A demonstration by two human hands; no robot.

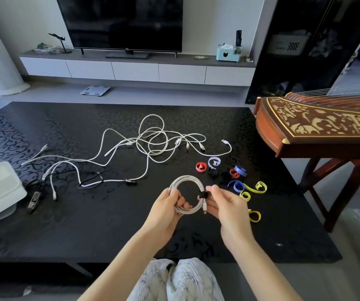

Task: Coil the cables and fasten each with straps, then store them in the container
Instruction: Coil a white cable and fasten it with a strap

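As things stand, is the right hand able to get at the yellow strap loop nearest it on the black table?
Probably yes: the yellow strap loop lies uncovered beside the right hand, but that hand is busy pinching the black strap on the coiled white cable.

Left hand (167,210) grips the coiled cable (185,179); right hand (227,206) fingers pinch its black strap (202,195)

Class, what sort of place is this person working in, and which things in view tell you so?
Most likely a home living room: a large television stands on a low white media cabinet, with a tissue box beside it, and a low black coffee table fills the foreground.
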